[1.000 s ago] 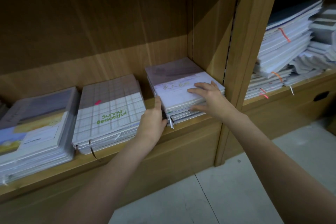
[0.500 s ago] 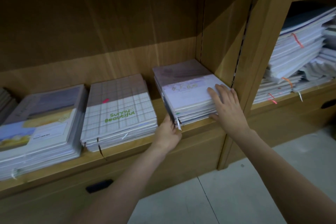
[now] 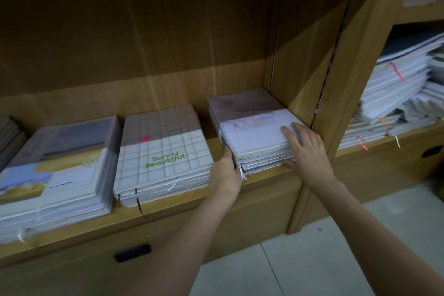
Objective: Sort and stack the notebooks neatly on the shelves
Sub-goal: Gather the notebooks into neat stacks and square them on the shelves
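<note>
Nearest the camera, two bare forearms reach up from the lower edge toward the wooden shelf (image 3: 168, 209). The left hand (image 3: 225, 173) is set against the near left corner of the lavender notebook stack (image 3: 254, 134), thumb up along the stack's left side; whether its fingers curl under the stack cannot be told. The right hand (image 3: 305, 149) lies on the stack's near right corner, fingers straight and spread over the top cover, thumb pressed to the front edge of the pile. The stack sits between the two hands, at the right end of the shelf, close to the upright side panel (image 3: 300, 74). Just left of the left hand lies the checked "Sunny Beautiful" stack (image 3: 163, 154), apart from the held stack. Further left rests a blue-and-yellow stack (image 3: 55, 170). In the neighbouring bay to the right, untidy white piles (image 3: 394, 94) lean unevenly
</note>
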### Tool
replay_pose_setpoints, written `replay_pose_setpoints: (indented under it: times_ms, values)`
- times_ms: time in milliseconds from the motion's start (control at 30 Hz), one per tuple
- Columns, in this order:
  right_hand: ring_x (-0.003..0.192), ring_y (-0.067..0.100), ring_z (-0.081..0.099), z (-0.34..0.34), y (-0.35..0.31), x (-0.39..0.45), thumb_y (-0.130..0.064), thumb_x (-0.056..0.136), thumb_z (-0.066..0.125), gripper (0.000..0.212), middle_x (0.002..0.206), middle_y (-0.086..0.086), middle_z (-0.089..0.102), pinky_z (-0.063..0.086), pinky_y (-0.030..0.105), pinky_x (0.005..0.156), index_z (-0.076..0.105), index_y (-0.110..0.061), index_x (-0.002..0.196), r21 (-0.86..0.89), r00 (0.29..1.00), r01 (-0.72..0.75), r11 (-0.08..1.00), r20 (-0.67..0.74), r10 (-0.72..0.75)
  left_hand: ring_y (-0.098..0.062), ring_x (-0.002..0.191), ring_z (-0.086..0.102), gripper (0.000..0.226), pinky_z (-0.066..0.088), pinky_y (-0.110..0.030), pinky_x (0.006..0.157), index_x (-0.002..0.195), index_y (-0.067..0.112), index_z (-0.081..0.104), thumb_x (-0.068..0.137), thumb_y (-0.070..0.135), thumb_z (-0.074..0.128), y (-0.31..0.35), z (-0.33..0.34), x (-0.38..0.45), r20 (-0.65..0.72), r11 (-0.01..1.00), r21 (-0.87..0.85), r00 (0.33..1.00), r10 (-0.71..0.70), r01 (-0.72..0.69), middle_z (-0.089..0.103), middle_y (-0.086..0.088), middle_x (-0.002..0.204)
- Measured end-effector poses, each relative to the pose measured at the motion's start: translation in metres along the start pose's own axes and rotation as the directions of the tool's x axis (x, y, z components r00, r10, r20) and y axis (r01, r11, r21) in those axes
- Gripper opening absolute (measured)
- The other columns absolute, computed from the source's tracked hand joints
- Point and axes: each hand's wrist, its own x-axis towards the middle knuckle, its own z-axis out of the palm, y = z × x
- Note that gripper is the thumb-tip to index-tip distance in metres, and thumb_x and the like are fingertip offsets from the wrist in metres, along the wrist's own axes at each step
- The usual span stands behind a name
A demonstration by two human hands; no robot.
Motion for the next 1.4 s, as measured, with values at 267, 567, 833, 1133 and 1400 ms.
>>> replay_pose_setpoints:
  times_ms: [267,567,833,1133,1400]
  values:
    - [0.145,0.026,-0.004,-0.023,-0.008,0.016,-0.05,0.074,0.071,0.098,0.157,0.009,0.007,-0.008,0.046,0.115,0.014,-0.025,0.15,0.112,0.975,0.016,0.994,0.217,-0.041,-0.013,0.104,0.06,0.057,0.046,-0.025,0.095,0.145,0.024,0.031,0.093,0.005,0.045,-0.023,-0.028,-0.037,-0.002,0.948,0.103,0.953,0.303,-0.301,0.062,-0.001,0.12]
    - [0.144,0.018,0.006,-0.033,-0.074,0.034,-0.038,0.084,0.066,0.075,0.157,0.0,0.009,0.001,0.039,0.115,0.023,-0.036,0.146,0.3,0.89,0.233,0.925,0.318,-0.327,-0.026,0.145,0.011,0.058,0.011,-0.036,0.118,0.145,0.017,0.031,0.092,0.023,0.054,-0.039,-0.081,-0.023,0.096,0.801,0.378,0.881,0.464,-0.463,0.021,-0.007,0.154]
    - [0.144,0.028,-0.013,-0.042,-0.101,0.055,-0.011,0.086,0.062,0.033,0.158,-0.002,-0.003,-0.007,0.052,0.114,0.061,-0.032,0.111,0.053,0.749,0.433,0.9,0.534,-0.392,-0.03,0.144,-0.007,0.064,0.003,-0.045,0.117,0.142,0.03,0.028,0.087,0.033,0.062,-0.029,-0.097,0.01,0.475,0.592,0.617,0.845,0.245,-0.519,-0.004,-0.004,0.158]
    - [0.145,0.025,-0.005,-0.049,-0.106,0.073,-0.017,0.078,0.073,0.027,0.152,-0.005,0.021,-0.005,0.052,0.114,0.069,-0.028,0.101,0.091,0.636,0.439,0.894,0.671,-0.381,-0.029,0.145,-0.003,0.061,0.007,-0.045,0.117,0.139,0.027,0.031,0.087,0.032,0.063,-0.026,-0.1,0.014,0.511,0.6,0.592,0.826,0.237,-0.538,-0.002,-0.004,0.158]
    - [0.145,0.025,-0.008,-0.044,-0.096,0.047,-0.011,0.088,0.058,0.064,0.158,0.001,-0.007,0.0,0.046,0.116,0.033,-0.028,0.144,-0.122,0.789,0.52,0.846,0.449,-0.42,-0.019,0.145,-0.006,0.09,0.002,-0.034,0.117,0.15,0.023,-0.001,0.087,0.041,0.061,-0.045,-0.106,0.01,0.458,0.624,0.581,0.844,0.279,-0.522,-0.009,0.0,0.158]
